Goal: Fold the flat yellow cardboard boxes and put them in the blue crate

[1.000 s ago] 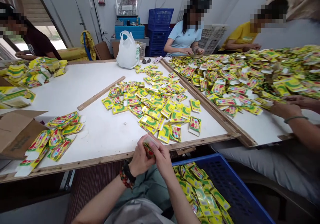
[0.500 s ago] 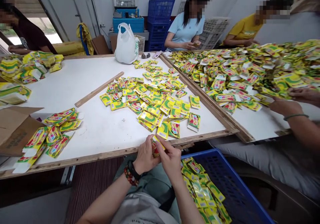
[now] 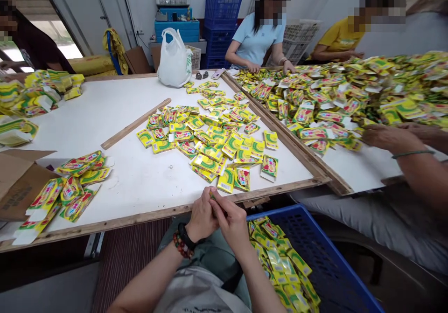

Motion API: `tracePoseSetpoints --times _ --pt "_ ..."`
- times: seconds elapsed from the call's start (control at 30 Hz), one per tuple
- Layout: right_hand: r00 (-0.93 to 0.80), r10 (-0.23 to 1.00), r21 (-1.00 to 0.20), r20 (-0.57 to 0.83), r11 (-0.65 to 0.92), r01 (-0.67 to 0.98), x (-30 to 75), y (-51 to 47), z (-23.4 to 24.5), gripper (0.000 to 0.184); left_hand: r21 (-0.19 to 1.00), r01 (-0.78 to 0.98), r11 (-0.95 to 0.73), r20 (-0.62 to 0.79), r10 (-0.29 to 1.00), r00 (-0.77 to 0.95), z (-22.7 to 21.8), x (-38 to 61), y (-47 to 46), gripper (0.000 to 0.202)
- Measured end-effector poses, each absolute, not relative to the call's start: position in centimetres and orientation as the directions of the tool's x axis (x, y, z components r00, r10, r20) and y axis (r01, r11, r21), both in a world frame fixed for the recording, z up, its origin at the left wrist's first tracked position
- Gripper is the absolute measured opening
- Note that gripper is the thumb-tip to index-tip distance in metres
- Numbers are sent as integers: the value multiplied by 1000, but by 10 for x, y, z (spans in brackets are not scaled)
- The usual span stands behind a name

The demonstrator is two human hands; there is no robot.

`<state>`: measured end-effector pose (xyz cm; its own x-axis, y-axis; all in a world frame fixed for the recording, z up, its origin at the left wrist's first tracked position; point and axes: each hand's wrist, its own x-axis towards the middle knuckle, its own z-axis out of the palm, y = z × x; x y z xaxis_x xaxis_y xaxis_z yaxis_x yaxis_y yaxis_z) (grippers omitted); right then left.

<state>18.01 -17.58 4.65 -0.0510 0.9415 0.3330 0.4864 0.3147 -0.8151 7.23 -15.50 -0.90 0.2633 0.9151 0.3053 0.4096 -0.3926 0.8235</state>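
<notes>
Little yellow-and-green foil sachet [image 3: 213,195] here, mostly hidden, pinched up between both hands right over the front edge of the worktop [image 3: 140,163]. Left hand [image 3: 202,216] and right hand [image 3: 229,224] are both closed around it with the fingers curled in, so only a sliver shows. There's a beaded bracelet [image 3: 181,246] and a black band [image 3: 186,236] on the left wrist. Just below sits a blue plastic crate [image 3: 327,243] with a heap of sachets [image 3: 278,261] in it, beside the right forearm. The worktop has a loose spread of sachets [image 3: 206,145], a wooden lath [image 3: 135,124] and a cardboard box [image 3: 21,182]. Off right, a co-worker's hands [image 3: 388,138] sit at a much bigger pile [image 3: 350,93].
</notes>
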Motion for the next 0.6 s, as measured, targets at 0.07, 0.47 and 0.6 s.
tracePoseSetpoints --times 0.07,0.47,0.6 --pt "-49 945 -784 322 296 546 197 -186 45 33 815 342 -468 341 864 371 1 68 -155 66" --pt "-67 941 -164 331 127 978 290 -53 43 33 957 212 -196 142 959 245 26 85 -154 28" --pt "-102 878 -176 467 206 963 249 -82 37 24 997 -64 -47 54 992 110 24 101 -156 55"
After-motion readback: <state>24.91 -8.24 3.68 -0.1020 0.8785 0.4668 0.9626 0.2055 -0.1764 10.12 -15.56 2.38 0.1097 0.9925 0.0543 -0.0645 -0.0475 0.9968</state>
